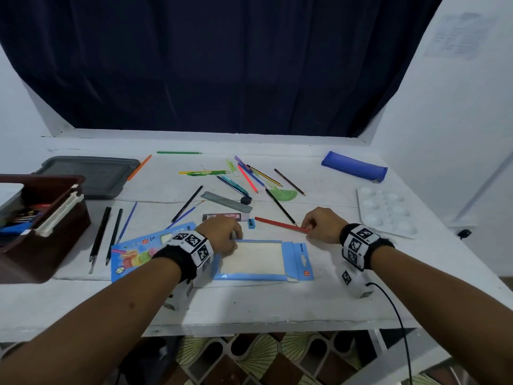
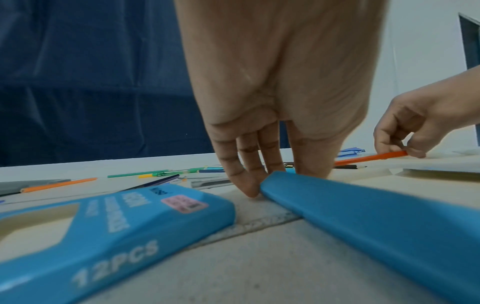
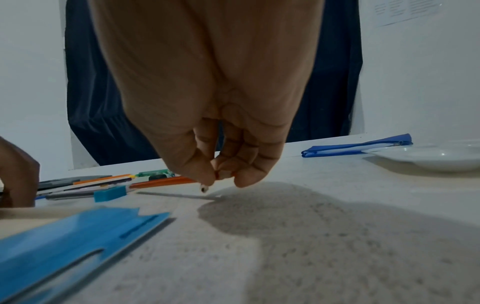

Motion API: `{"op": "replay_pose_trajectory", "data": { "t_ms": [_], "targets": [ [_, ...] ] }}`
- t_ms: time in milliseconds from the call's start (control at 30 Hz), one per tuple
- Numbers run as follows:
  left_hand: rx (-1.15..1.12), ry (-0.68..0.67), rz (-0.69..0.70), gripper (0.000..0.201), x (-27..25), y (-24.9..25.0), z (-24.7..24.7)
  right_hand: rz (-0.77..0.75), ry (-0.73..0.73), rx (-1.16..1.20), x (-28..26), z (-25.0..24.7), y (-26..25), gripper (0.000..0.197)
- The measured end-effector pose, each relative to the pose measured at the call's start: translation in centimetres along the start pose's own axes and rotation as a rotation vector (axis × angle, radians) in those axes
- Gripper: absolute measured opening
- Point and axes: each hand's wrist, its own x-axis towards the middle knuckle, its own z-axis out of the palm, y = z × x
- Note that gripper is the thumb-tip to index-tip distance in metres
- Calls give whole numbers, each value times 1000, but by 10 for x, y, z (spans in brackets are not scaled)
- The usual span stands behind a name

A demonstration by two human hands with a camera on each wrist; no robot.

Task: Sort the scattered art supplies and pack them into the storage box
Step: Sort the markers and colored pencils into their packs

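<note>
Pinched between thumb and fingertips, the near end of a red pencil sits in the grip of the right hand, its fingers curled together around it; in the right wrist view the pencil's butt end pokes out just below the thumb. The rest of the pencil slants away to the left, low over the white counter, toward a small blue sharpener.

Left hand: fingers fairly straight, pointing down, tips touching the far left corner of an open blue cardboard tray that lies flat on the counter; its grip clamps on nothing. Just left of the tray, partly under the left wrist, lies the blue pencil-box sleeve marked "12PCS".

At the counter's left edge stands the dark brown storage box, already holding pens and pencils, with its grey lid lying behind it. Two black pencils lie side by side between the box and the sleeve. Further back, scattered coloured pencils and pens, a grey ruler, and a green protractor cover the middle of the counter. A blue pencil pouch and a white paint palette lie to the right.
</note>
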Motion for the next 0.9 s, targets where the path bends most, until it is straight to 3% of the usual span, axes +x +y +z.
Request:
{"op": "replay_pose_trajectory", "data": {
  "t_ms": [167,267,400,600,700,800,900],
  "targets": [
    [-12,63,-18,16,7,-2,0,-75,49,87,-9,-3,-1,24],
    [-83,38,-51,15,10,-7,-6,-113,-11,134,-18,-1,-7,24],
    [-82,16,-128,17,8,-14,-10,-175,-53,-84,-20,7,-15,31],
    [-129,-10,-213,6,-2,-23,-14,-224,-55,-156,-10,13,-31,34],
    [-239,-19,-209,23,-6,-23,-13,-261,-60,-196,-4,13,-46,37],
    [-340,-7,-248,26,-16,-18,-13,-298,-80,-239,5,15,-59,39],
    [-299,-21,-233,35,-17,-20,-14,-295,-122,-267,16,18,-67,40]
  ]
}}
